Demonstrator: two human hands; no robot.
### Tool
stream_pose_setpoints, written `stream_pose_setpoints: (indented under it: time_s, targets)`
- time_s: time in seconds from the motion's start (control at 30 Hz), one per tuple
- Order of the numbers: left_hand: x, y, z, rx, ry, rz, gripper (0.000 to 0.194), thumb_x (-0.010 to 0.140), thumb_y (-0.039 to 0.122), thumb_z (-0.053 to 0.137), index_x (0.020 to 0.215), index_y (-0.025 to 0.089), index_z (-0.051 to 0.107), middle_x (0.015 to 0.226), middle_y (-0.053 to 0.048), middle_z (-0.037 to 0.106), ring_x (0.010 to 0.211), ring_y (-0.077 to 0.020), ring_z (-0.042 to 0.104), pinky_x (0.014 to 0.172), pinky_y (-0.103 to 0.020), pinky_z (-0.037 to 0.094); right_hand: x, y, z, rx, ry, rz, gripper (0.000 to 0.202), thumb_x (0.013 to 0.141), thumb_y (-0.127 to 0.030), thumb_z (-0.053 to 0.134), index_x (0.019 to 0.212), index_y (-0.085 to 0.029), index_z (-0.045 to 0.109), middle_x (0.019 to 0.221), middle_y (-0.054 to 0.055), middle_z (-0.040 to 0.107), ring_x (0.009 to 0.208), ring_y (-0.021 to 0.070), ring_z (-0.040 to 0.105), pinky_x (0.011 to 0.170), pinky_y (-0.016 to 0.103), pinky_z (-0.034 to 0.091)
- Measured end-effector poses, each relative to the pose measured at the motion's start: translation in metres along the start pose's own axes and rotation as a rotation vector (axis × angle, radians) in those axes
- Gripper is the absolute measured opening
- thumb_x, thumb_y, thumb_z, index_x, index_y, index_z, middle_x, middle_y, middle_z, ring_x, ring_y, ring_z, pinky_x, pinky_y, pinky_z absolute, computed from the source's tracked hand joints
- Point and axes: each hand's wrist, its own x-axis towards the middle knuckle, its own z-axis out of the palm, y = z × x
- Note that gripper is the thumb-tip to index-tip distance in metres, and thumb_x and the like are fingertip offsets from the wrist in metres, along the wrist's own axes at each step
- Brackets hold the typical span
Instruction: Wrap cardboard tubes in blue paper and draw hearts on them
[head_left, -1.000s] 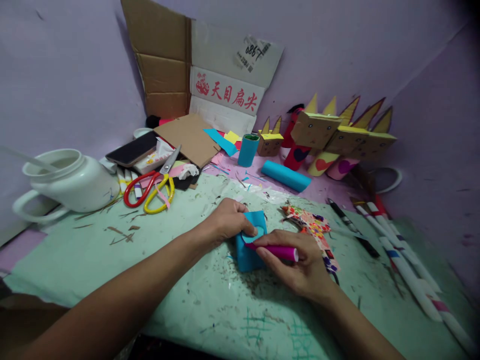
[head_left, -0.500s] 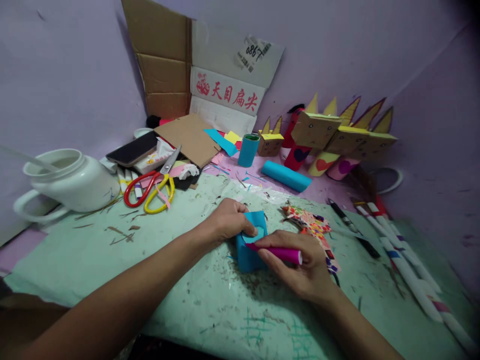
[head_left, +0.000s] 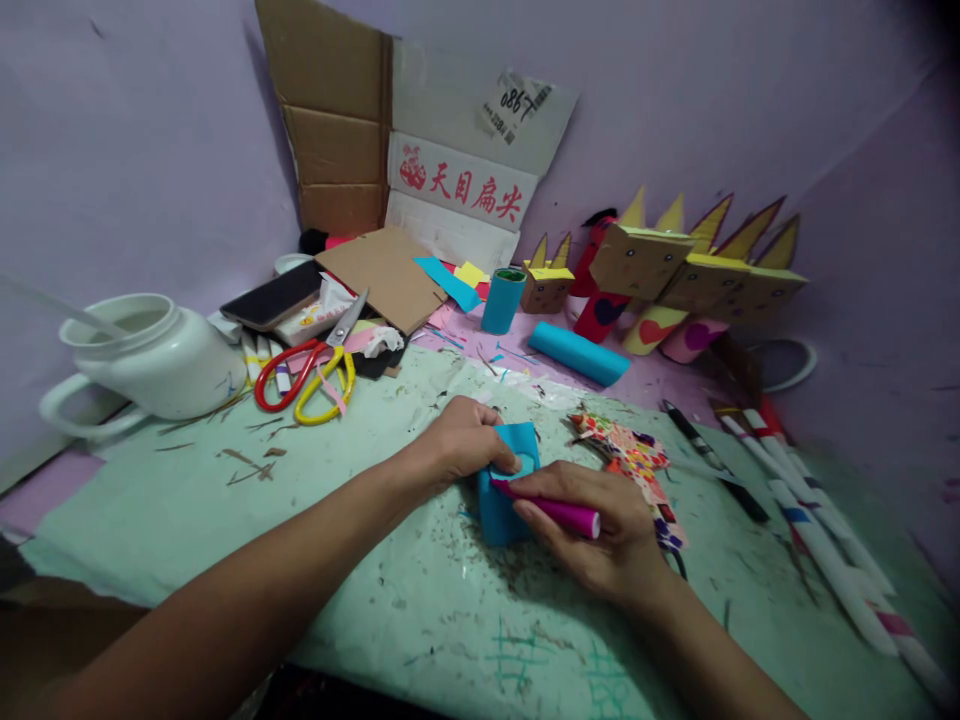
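A folded piece of blue paper (head_left: 504,518) lies on the green-covered table in front of me, with a small lighter blue rounded piece (head_left: 528,464) on top. My left hand (head_left: 469,440) pinches these pieces, its thumb pressing down on the rounded one. In my right hand (head_left: 592,515) is a magenta marker (head_left: 564,514), its tip touching the blue paper near the rounded piece's lower edge. Part of the rounded piece is hidden by my left thumb.
Scissors (head_left: 341,355), a phone (head_left: 274,293) and a white pot (head_left: 161,360) are at the left. Blue tubes (head_left: 577,352) and cardboard figures (head_left: 645,262) stand or lie behind. Patterned paper (head_left: 626,450) and several markers (head_left: 832,560) are at the right.
The camera view has shifted slightly, moving the background to the right. My right hand and the marker have moved a little against the blue paper; both hands keep their hold.
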Motion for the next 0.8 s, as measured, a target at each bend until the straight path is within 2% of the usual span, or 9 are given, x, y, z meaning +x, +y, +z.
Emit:
stream_pose_setpoints:
  time_s: [0.2, 0.37, 0.57, 0.8]
  targets:
    - [0.002, -0.0026, -0.0014, 0.02, 0.003, 0.005, 0.018, 0.043, 0.008, 0.069, 0.044, 0.016, 0.052, 0.041, 0.006, 0.046, 0.042, -0.0086, 0.039, 0.041, -0.024, 0.027, 0.0011, -0.0006, 0.0001, -0.022, -0.002, 0.027, 0.016, 0.078, -0.009, 0.066, 0.091, -0.017, 0.072, 0.074, 0.004, 0.074, 0.057, 0.0118, 0.067, 0.052, 0.022, 0.051]
    - [0.0006, -0.0011, -0.0011, 0.016, 0.009, -0.001, 0.019, 0.043, 0.007, 0.068, 0.044, 0.016, 0.052, 0.04, 0.007, 0.047, 0.042, -0.0085, 0.039, 0.041, -0.023, 0.028, 0.0024, -0.0029, -0.0007, -0.038, 0.02, 0.037, 0.013, 0.078, -0.009, 0.065, 0.086, -0.016, 0.072, 0.065, 0.002, 0.071, 0.045, 0.0088, 0.059, 0.044, 0.02, 0.045]
    - [-0.001, 0.0012, -0.0006, -0.009, -0.004, -0.004, 0.02, 0.042, 0.006, 0.067, 0.041, 0.016, 0.051, 0.038, 0.007, 0.047, 0.039, -0.0072, 0.037, 0.039, -0.022, 0.028, 0.0025, -0.0024, -0.0026, -0.033, 0.018, 0.091, 0.009, 0.078, -0.011, 0.064, 0.08, -0.015, 0.072, 0.058, 0.0, 0.066, 0.042, 0.0077, 0.053, 0.042, 0.02, 0.041]
    - [-0.0006, 0.0015, -0.0014, -0.013, 0.0, 0.005, 0.02, 0.041, 0.006, 0.068, 0.041, 0.016, 0.051, 0.037, 0.007, 0.047, 0.039, -0.0069, 0.036, 0.039, -0.022, 0.026, 0.0003, -0.0017, -0.0039, -0.028, -0.003, 0.184, 0.007, 0.077, -0.014, 0.065, 0.075, -0.016, 0.071, 0.057, 0.0, 0.067, 0.044, 0.0092, 0.055, 0.043, 0.021, 0.042]
